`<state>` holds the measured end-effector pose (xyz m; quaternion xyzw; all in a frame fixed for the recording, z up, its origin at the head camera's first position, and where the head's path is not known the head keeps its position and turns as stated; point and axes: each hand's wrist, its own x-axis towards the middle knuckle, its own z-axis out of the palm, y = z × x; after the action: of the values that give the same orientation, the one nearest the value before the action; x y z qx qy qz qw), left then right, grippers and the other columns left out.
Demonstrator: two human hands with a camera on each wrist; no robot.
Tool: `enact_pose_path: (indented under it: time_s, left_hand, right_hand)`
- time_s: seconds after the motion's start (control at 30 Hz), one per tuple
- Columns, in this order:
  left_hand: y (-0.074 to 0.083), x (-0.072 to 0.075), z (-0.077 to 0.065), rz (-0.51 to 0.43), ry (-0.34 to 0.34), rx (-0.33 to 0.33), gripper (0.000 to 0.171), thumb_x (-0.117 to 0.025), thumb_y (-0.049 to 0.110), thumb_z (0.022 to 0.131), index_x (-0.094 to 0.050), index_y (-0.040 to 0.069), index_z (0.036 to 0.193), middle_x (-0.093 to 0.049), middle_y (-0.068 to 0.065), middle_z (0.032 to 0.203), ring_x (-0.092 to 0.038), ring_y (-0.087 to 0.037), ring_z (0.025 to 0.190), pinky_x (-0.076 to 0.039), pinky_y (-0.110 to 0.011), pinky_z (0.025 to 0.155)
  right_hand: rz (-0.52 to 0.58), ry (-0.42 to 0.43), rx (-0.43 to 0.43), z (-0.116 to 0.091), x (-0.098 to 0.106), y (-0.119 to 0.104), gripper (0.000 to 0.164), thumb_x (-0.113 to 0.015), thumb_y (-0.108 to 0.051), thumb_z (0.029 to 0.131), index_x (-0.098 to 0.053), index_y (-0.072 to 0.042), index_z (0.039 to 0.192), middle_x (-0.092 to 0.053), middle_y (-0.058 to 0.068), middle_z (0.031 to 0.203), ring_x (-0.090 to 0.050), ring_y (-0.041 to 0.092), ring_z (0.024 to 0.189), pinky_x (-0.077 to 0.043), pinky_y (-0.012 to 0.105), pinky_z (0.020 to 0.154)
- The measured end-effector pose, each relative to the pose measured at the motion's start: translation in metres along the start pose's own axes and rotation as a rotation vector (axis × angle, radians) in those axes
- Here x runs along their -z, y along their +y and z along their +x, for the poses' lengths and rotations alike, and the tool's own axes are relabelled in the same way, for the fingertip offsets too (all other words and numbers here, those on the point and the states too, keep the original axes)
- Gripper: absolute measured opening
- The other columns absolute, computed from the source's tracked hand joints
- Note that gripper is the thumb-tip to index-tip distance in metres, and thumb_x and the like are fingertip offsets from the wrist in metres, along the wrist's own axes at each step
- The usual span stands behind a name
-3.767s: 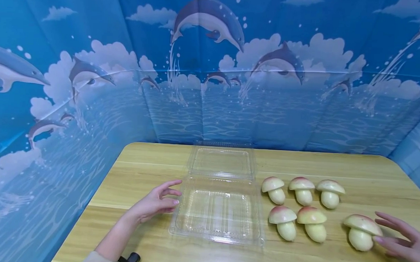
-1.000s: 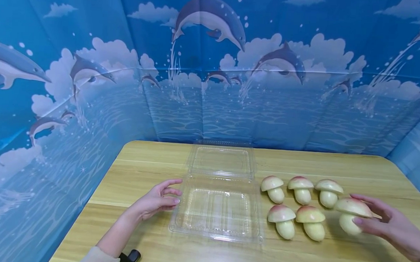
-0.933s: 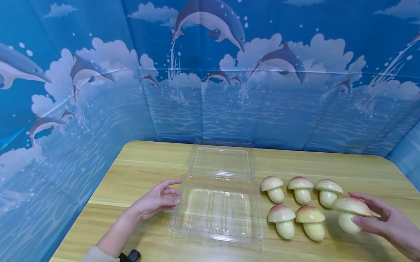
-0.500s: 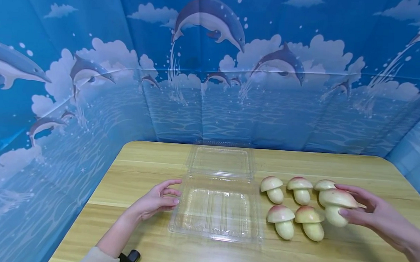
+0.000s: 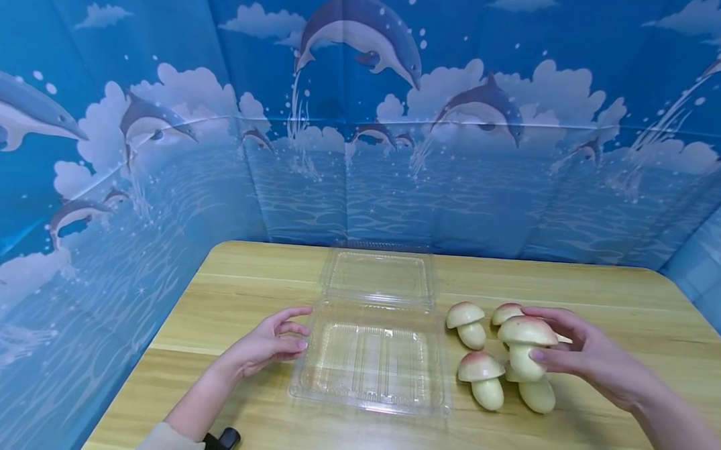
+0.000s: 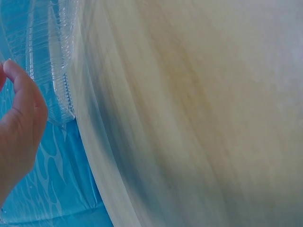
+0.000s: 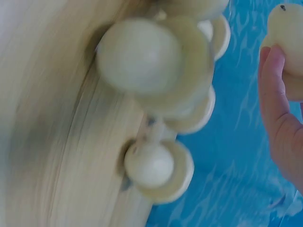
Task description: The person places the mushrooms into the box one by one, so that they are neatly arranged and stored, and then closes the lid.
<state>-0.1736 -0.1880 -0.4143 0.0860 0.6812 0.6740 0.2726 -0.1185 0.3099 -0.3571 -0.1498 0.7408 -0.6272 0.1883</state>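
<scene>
My right hand [image 5: 596,363] pinches a mushroom [image 5: 527,333] with a pink-tinged cap and pale stem, thumb against the stem. It is held over the other mushrooms, overlapping several of them in the head view. In the right wrist view the held mushroom [image 7: 289,35] shows at the upper right, stem end up. My left hand [image 5: 267,347], fingers loosely bent, lies at the left rim of a clear plastic clamshell box [image 5: 371,405] with its lid [image 5: 379,279] folded back. Nothing sits in the box. The left wrist view catches only part of that hand [image 6: 21,118].
Beside the box's right edge lie a mushroom [image 5: 472,334] at the back and a mushroom [image 5: 488,392] in front. Others are partly covered by the right hand and its mushroom. The wooden table [image 5: 243,287] ends at a dolphin-print curtain [image 5: 313,203].
My right hand has taken hold of the rightmost mushroom, lifted it and carried it left above the others. My left hand has stayed at the box's edge.
</scene>
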Motion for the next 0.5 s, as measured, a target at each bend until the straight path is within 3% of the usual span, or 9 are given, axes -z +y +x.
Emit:
enact_pose_path:
  time_s: [0.17,0.37,0.5]
  left_hand:
    - [-0.002,0.001,0.000,0.004,-0.006,0.002,0.070,-0.064,0.002,0.086,-0.026,0.004,0.145,-0.044,-0.025,0.121,-0.059,-0.016,0.083,-0.051,-0.028,0.075]
    - [-0.002,0.001,0.002,-0.008,-0.007,-0.005,0.070,-0.063,0.001,0.086,-0.025,0.003,0.145,-0.046,-0.022,0.118,-0.059,-0.016,0.082,-0.052,-0.028,0.075]
    - [-0.002,0.001,0.002,-0.013,-0.005,-0.007,0.070,-0.062,0.000,0.086,-0.025,0.003,0.145,-0.046,-0.022,0.116,-0.059,-0.016,0.083,-0.052,-0.028,0.075]
  right_hand:
    - [0.016,-0.035,-0.021,0.019,-0.021,-0.005,0.051,-0.050,-0.003,0.093,-0.038,-0.017,0.140,-0.048,-0.005,0.128,-0.062,0.023,0.098,-0.052,0.043,0.079]
    - [0.039,-0.037,-0.028,0.040,-0.046,-0.009,0.056,-0.056,-0.005,0.090,-0.032,-0.004,0.142,-0.036,0.009,0.133,-0.060,0.025,0.100,-0.052,0.041,0.079]
    - [0.052,-0.053,-0.034,0.054,-0.062,-0.009,0.061,-0.060,-0.006,0.089,-0.030,-0.001,0.142,-0.047,0.010,0.129,-0.060,0.024,0.101,-0.052,0.040,0.079]
